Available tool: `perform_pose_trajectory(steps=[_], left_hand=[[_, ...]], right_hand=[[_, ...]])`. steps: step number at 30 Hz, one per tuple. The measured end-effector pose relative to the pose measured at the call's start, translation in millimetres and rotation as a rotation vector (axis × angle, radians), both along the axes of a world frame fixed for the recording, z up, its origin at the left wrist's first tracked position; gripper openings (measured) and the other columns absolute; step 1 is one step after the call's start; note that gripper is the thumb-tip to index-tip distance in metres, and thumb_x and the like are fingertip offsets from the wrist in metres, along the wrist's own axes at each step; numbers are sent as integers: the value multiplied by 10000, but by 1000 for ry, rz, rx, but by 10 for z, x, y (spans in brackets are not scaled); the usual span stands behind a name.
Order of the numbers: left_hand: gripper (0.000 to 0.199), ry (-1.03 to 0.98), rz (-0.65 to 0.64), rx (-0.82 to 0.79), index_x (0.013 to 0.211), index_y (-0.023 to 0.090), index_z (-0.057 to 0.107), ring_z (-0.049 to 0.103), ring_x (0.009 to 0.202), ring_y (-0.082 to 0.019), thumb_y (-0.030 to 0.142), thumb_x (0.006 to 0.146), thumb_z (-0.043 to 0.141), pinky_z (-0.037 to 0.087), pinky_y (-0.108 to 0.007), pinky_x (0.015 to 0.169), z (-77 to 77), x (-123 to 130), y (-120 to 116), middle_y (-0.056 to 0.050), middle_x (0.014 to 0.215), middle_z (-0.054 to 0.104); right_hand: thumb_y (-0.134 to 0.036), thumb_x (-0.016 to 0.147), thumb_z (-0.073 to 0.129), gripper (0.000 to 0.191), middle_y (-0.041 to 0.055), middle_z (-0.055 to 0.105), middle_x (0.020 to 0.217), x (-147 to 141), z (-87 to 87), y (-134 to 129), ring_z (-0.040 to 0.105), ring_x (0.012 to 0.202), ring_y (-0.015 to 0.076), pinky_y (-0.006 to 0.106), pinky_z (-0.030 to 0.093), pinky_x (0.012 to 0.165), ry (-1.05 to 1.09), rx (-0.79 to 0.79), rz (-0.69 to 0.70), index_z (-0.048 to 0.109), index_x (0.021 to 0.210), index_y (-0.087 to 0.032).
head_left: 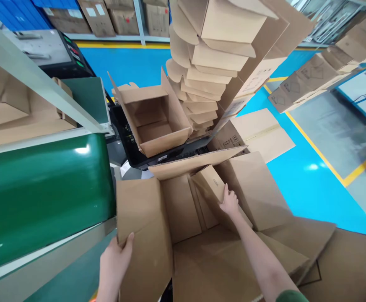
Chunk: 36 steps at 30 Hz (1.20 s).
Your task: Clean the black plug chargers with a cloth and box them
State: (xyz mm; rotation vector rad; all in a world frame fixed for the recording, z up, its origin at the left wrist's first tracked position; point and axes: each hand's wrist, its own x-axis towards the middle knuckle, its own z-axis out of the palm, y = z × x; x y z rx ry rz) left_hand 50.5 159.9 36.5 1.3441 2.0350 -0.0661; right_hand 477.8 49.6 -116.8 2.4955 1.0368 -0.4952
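A large open cardboard carton [211,260] fills the lower middle of the head view, its flaps spread outward. My left hand [116,260] grips the edge of its left flap [143,218], thumb on top and fingers behind. Inside the carton, along its right side, a narrow cardboard box [212,182] stands tilted. My right hand [229,201] is closed on the upper part of this box, with one finger extended along it. Another box lies flat against the carton's far left inner wall [181,209].
A green conveyor belt [44,197] runs at the left. Beyond the carton are a smaller open box [164,140] on a black surface and a tall stack of folded cartons [208,84]. More cartons [321,77] stand at the right, beside blue floor.
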Motion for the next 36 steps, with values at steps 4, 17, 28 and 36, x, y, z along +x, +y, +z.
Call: perform_pose_trajectory(steps=[4,17,28,36], left_hand=[[537,20,-240,237,1380,36,496,370,1458,-432,345,942,453,343,-610,1148,229,1040,-156,-307,1564,351],[361,-184,-737,177,1253,167,615,609,1195,-258,369,955,633,509,-511,1025,-1345,3136,-275,-110,1328,613],[453,283,-701,160,1306,57,646,546,1283,-455,248,910,536,29,-785,1153,-110,1031,-365,-272,1225,677],[579,466,-310,81,1418,165,515,322,1483,-397,334,893,692,192,-710,1191,-937,1512,-393,-170,1577,398]], right_hand=[[-470,948,608,501,111,550,1330,-152,-142,-93,578,1153,246,467,514,973,-20,-6,-4,523,1347,-180],[-447,949,618,494,109,567,1305,-224,-321,-149,597,1123,235,442,542,936,-85,2,56,524,1352,-177],[-500,936,600,582,120,518,1327,-212,-295,-180,557,1135,253,458,507,948,-33,21,42,457,1406,-188],[-482,943,606,556,119,525,1352,-228,-208,-182,565,1161,255,465,515,962,-20,25,35,478,1397,-189]])
